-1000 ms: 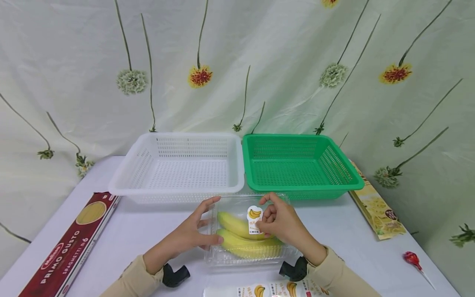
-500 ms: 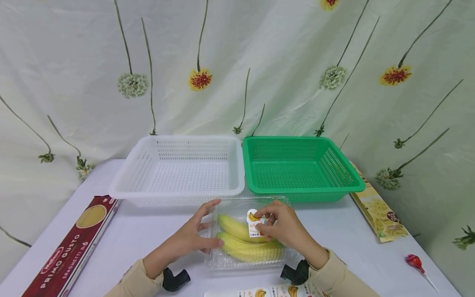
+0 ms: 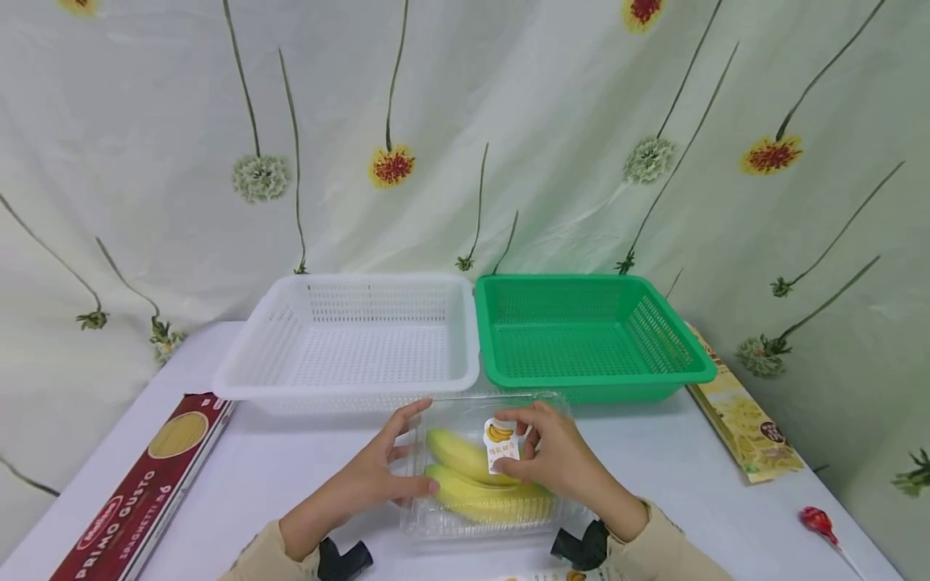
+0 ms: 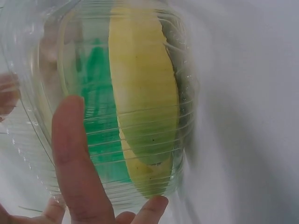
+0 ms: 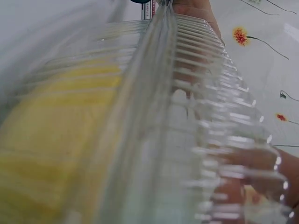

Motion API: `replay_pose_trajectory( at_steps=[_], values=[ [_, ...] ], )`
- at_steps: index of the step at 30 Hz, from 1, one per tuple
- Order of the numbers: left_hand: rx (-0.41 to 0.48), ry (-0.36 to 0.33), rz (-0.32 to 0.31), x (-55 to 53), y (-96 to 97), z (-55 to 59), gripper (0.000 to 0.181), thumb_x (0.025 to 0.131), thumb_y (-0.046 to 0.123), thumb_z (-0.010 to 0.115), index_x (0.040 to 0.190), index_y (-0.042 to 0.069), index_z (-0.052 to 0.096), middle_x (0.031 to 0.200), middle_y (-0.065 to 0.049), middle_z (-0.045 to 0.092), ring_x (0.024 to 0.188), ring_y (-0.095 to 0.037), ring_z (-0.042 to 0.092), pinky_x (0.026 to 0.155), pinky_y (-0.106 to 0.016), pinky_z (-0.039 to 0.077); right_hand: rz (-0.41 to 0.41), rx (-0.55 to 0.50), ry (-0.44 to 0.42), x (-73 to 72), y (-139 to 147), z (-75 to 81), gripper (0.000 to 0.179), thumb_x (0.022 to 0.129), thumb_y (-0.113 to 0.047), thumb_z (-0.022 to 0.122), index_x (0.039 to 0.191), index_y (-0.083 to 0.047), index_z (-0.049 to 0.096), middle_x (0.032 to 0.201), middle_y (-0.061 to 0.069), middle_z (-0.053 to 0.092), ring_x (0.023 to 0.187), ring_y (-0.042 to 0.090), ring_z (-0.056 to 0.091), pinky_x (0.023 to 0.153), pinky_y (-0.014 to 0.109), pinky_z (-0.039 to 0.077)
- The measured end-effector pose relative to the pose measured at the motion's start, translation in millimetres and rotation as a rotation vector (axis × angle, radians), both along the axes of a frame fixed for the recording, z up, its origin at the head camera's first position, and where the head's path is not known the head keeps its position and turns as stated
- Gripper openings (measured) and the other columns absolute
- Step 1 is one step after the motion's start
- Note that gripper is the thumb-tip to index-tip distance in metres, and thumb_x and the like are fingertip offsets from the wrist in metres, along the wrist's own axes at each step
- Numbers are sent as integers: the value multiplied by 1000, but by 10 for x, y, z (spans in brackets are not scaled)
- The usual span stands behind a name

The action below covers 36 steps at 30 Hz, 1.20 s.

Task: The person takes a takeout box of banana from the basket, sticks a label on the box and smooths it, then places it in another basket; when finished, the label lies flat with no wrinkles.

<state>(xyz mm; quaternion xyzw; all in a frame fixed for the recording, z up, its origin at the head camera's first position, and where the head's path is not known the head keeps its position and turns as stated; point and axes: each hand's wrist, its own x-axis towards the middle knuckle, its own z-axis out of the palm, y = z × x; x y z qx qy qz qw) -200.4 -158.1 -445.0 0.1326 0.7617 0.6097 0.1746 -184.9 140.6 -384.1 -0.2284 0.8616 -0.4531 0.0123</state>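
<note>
A clear plastic clamshell box with yellow-green bananas inside lies on the table, its lid down. My left hand grips the box's left end, forefinger at the far corner and thumb near the front. That thumb shows over the ribbed plastic in the left wrist view. On the lid is a white label printed with bananas. My right hand presses on it, thumb at its lower part and forefinger along its upper edge. Ribbed plastic blurs the right wrist view.
Behind the box stand a white basket and a green basket. A red spaghetti box lies left. A yellow packet and red lollipop lie right. A banana-label strip shows at the front edge.
My right forefinger, raised off the label a second ago, came down on its printed banana and now lies at its upper edge. My left hand keeps its grip. The head view tilted slightly upward.
</note>
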Motion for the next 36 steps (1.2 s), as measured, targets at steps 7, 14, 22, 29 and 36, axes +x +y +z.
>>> replay_pose_trajectory(
  at_steps=[7,14,22,29,36],
  values=[
    [32,-34,4,-180,-78,-355,112,79,28,99,165,52,31,175,-20,15,153,-61,29,66,-47,64,127,-48,-74,50,94,112,55,93,-8,85,143,1,63,118,10,58,83,8,60,72,24,58],
    [1,26,-17,-50,-12,-161,110,86,22,92,171,41,25,174,-31,11,148,-68,31,65,-45,63,302,-96,-104,29,334,250,50,103,-14,75,149,0,58,146,27,53,100,14,68,84,31,63],
    [-20,5,-6,14,3,-48,98,86,25,91,166,35,35,173,-29,13,143,-72,33,68,-44,63,279,-196,58,-146,711,375,35,106,-3,68,139,7,62,136,12,65,98,18,70,82,35,63],
    [-25,22,-26,96,32,80,96,87,23,87,167,29,34,170,-35,11,142,-73,33,67,-43,61,88,-340,300,-329,1118,360,42,103,12,62,134,-15,72,125,-11,71,87,11,70,67,28,60],
    [-24,26,-29,117,56,137,96,87,22,85,167,24,32,170,-38,9,142,-75,31,67,-43,60,-157,-434,388,-448,1521,338,44,103,13,59,129,-19,74,116,-11,76,77,9,69,64,21,57]
  ],
)
